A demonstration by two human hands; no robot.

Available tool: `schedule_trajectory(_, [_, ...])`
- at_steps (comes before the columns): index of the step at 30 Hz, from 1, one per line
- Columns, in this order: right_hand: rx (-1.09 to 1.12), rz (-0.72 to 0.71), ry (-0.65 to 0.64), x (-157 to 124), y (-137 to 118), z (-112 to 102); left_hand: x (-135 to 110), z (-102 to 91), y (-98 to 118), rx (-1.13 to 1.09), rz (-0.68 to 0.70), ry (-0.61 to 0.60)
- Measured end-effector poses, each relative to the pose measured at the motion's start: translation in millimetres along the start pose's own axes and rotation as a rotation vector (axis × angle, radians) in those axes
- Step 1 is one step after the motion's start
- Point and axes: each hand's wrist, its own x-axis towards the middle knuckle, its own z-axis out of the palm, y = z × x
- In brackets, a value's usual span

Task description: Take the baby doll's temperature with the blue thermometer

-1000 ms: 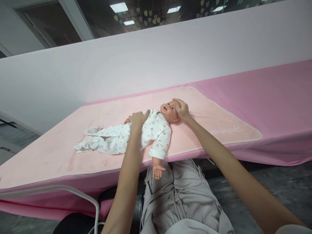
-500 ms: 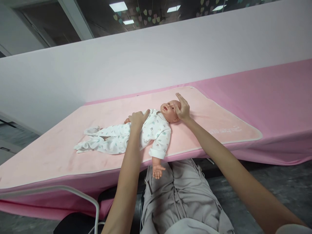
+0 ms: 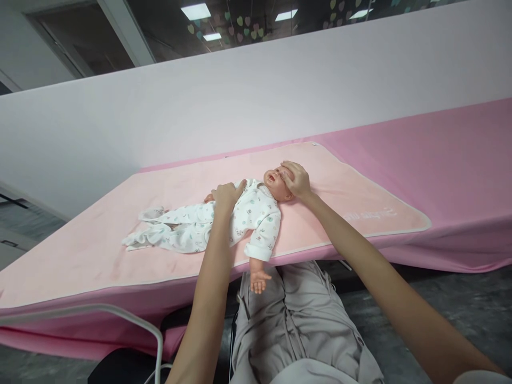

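Observation:
A baby doll (image 3: 256,213) in a white printed sleepsuit lies on its back on a peach mat (image 3: 168,186), its head to the right. My left hand (image 3: 226,194) rests across the doll's torso, thumb apart from the fingers and pointing toward its chest. Over the forehead lies my right hand (image 3: 296,180), fingers bent gently across the top of the head and covering part of the face. One doll arm hangs past the near edge, with its small hand (image 3: 259,280) above my lap. The doll's other hand shows just beyond my left hand.
Pink cloth (image 3: 448,160) covers the table under the mat. A white wall panel (image 3: 280,101) rises behind it, with dark glass above. At the lower left are a curved pale metal rail (image 3: 120,314) and a black seat (image 3: 124,368). My legs are against the near edge.
My right hand has come down from a raised, tilted pose beside the head and now lies over the doll's forehead. My left hand and the doll's body stay in place.

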Motion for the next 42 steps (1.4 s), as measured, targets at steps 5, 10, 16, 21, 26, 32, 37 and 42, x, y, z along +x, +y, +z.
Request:
schedule_trajectory(5, [-0.014,0.067,0.042,-0.2,2.7,1.2,-0.8,-0.9,0.4,0.003,0.0,-0.003])
schedule_trajectory(10, [0.028,0.125,-0.018,1.3,2.9,0.6,-1.6,-1.3,0.8,-0.006,-0.007,-0.005])
schedule_trajectory(16, [0.04,0.134,-0.027,2.0,3.9,0.5,-1.1,-1.3,1.2,-0.007,-0.015,-0.014])
schedule_trajectory(21, [-0.005,0.104,-0.021,0.5,2.2,0.4,-0.9,-1.9,1.3,0.007,-0.007,-0.02])
schedule_trajectory(26, [-0.116,-0.066,0.008,-2.6,-2.7,-1.9,-0.6,-2.0,1.2,0.005,-0.016,-0.022])
schedule_trajectory(32, [-0.145,-0.061,0.032,-2.8,-1.7,-2.4,-1.2,-2.4,1.1,-0.006,-0.002,-0.013])
schedule_trajectory(37, [-0.068,-0.004,-0.008,-1.3,1.2,2.8,-1.7,-1.4,0.7,-0.008,-0.012,-0.004])
schedule_trajectory(42, [-0.044,0.004,0.016,-0.6,1.1,3.7,-0.9,0.2,-0.1,-0.023,-0.007,-0.001])
